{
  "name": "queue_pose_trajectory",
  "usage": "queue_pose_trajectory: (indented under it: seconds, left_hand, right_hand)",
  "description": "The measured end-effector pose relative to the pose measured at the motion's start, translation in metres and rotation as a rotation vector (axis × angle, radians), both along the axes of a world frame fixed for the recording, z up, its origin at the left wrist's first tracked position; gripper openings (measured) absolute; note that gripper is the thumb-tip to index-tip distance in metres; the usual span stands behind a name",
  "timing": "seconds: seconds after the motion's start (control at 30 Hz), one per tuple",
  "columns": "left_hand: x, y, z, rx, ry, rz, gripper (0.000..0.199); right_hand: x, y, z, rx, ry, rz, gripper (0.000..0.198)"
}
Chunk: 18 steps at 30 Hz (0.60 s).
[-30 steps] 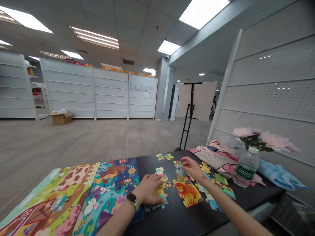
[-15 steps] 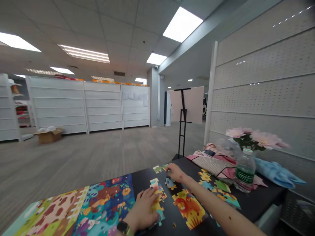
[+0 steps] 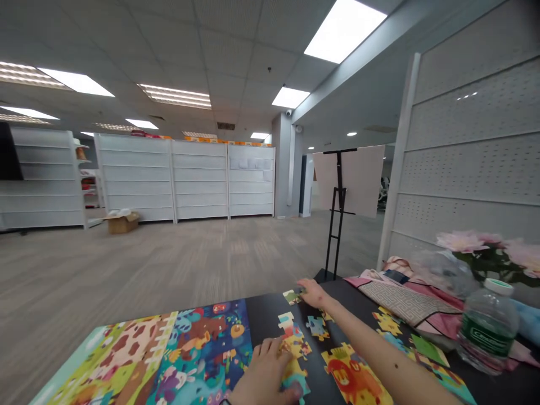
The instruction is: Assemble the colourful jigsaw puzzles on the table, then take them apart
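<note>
My left hand [image 3: 268,374] lies with its fingers spread over a joined strip of colourful puzzle pieces [image 3: 295,343], covering its left side. At the table's far edge, the curled fingers of my right hand [image 3: 313,293] are on a small puzzle piece, mostly hidden under them. A green puzzle piece [image 3: 291,297] lies just left of those fingertips. Between my arms sits a loose blue puzzle piece [image 3: 316,327]. A joined lion section [image 3: 352,374] lies nearer, partly behind my right forearm.
A picture sheet [image 3: 206,349] with animals covers the table's left. Right of my forearm lie more puzzle pieces [image 3: 388,322], a water bottle [image 3: 489,329], folded cloths [image 3: 417,301] and pink flowers [image 3: 464,242]. A black easel [image 3: 337,225] stands beyond the table.
The view has turned left, so everything appears farther right. My right hand has shifted slightly at the far-edge pieces. My left hand still rests on the puzzle strip.
</note>
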<state>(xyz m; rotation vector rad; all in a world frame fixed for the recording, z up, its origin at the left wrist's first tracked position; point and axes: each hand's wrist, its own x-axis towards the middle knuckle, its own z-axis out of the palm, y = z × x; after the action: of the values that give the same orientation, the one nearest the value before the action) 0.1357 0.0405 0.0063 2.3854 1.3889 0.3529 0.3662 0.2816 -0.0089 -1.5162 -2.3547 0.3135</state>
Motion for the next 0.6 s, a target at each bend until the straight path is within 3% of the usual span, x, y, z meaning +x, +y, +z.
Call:
queue_pose_trajectory:
  seconds: [0.17, 0.37, 0.47, 0.6]
  left_hand:
    - [0.020, -0.013, -0.012, -0.114, 0.088, -0.042, 0.065]
    - [0.023, -0.038, 0.011, 0.010, -0.025, -0.053, 0.061]
    - [0.024, -0.042, 0.016, 0.026, -0.044, -0.027, 0.054]
    - [0.033, -0.043, 0.012, 0.026, -0.115, 0.006, 0.056]
  right_hand:
    - [-0.027, -0.005, -0.005, -0.083, -0.016, 0.177, 0.032]
    - [-0.017, -0.004, 0.018, -0.142, 0.116, 0.178, 0.029]
    - [-0.032, -0.019, 0.027, -0.184, 0.215, 0.243, 0.025]
    - [-0.074, -0.055, 0.018, -0.271, 0.289, 0.385, 0.035]
